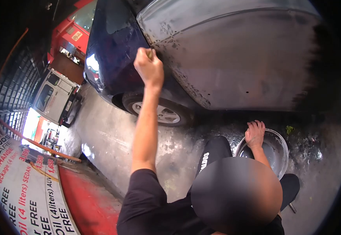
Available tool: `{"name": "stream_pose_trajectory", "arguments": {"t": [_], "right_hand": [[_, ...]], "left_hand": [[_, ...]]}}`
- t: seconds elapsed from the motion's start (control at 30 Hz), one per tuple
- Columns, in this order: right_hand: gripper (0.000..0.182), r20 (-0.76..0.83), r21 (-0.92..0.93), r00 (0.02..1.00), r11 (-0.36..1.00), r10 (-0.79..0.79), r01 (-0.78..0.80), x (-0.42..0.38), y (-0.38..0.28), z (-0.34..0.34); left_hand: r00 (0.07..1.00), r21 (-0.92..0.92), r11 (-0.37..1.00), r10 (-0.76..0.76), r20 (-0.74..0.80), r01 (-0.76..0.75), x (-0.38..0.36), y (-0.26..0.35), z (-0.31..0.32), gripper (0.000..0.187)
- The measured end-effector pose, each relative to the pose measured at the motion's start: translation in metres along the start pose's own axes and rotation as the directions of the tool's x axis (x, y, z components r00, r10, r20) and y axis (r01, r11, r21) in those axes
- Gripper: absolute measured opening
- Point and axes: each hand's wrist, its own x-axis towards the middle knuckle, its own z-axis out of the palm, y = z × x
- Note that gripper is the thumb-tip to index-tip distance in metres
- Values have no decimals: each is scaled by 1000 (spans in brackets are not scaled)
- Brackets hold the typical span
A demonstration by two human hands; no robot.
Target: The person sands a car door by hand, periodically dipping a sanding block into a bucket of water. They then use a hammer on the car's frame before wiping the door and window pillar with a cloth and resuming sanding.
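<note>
My left hand (148, 68) is raised to the car, its fingers closed in a fist around a small olive-coloured piece (150, 54), mostly hidden by them. That fist is at the seam between the dark blue fender (115, 58) and a bare grey door panel (241, 58), whose edges are speckled with dark patches. Low by the sill, my right hand (255, 135) lies over the rim of a round metal basin (284, 147), fingers slightly apart and pointing toward the car. The basin stands on the floor between my knees, partly hidden by my arm and a blurred oval.
A car wheel (162, 113) sits below the fender. Wet concrete floor (100, 125) runs under the car, with a small green clump (290, 129) near the basin. At left are a printed price banner (25, 188), a red panel (84, 192) and a parked white vehicle (55, 96).
</note>
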Motion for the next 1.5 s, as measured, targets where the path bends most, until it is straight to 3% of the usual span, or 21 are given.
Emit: {"name": "stream_pose_trajectory", "arguments": {"t": [0.23,0.33,0.47,0.6,0.67,0.77,0.83,0.87,0.93,1.0,1.03,1.07,1.13,1.17,1.23,1.27,1.33,1.37,1.4,1.47,1.5], "right_hand": [[37,9,-10,1000,1000,-9,9,4,-2,-4],[37,28,-39,1000,999,-12,13,5,-8,-8],[35,262,-166,964,986,48,-4,9,-6,-16],[26,148,66,989,998,13,-23,19,-12,-47],[21,-38,431,999,901,-32,45,52,-8,-76],[22,-282,124,899,916,-335,381,154,-60,-232],[27,-459,-219,685,820,-565,529,225,-76,-321],[28,-503,-348,587,771,-634,534,259,-80,-359],[30,-510,-492,583,771,-632,406,326,-61,-418],[38,-309,-767,497,521,-811,374,413,-6,-471],[48,-297,-739,681,612,-670,280,415,-50,-475],[35,-164,-919,672,360,-723,163,434,-41,-482],[49,-202,-403,739,742,-643,536,468,27,-477],[49,-194,-396,737,739,-647,545,470,21,-465],[61,-395,-714,804,699,-444,35,461,8,-444],[61,-381,-718,808,695,-450,49,458,8,-448],[60,-80,-495,636,584,-768,643,460,-5,-457],[58,-235,-355,836,845,-495,401,480,36,-457],[58,-217,-355,839,841,-500,409,479,43,-458],[57,-76,-567,662,578,-746,587,475,50,-466],[56,-93,-610,651,560,-753,561,481,63,-468]], "left_hand": [[1000,-83,996,-20,21,22,-125,-20,23,18],[971,-160,978,-99,218,136,-154,-32,13,18],[946,-174,961,-159,281,213,-179,-41,-2,15],[939,-298,894,-291,185,335,-143,-45,-11,15],[951,-374,877,-243,193,300,-137,-52,-8,15],[928,-509,777,-297,224,371,-142,-54,-5,15],[918,-514,762,-316,238,395,-151,-56,1,14],[912,-514,753,-333,239,410,-155,-59,1,14],[916,-495,772,-310,255,399,-158,-58,-5,13],[913,-505,763,-297,278,402,-170,-66,-2,14],[911,-490,772,-295,288,405,-177,-71,2,13],[908,-475,779,-292,302,409,-188,-73,3,14],[802,-467,662,-396,447,587,-214,-69,7,11],[753,-443,622,-421,506,646,-225,-55,5,10],[660,-426,526,-420,622,736,-261,-18,11,11],[621,-431,471,-396,676,769,-284,2,19,12],[597,-459,413,-320,736,787,-312,57,22,13],[525,-428,346,-268,808,835,-333,78,28,13],[451,-389,281,-206,868,877,-355,98,34,14],[400,-365,241,-116,909,900,-383,131,38,15],[450,-399,307,-115,886,864,-394,143,40,15]]}}
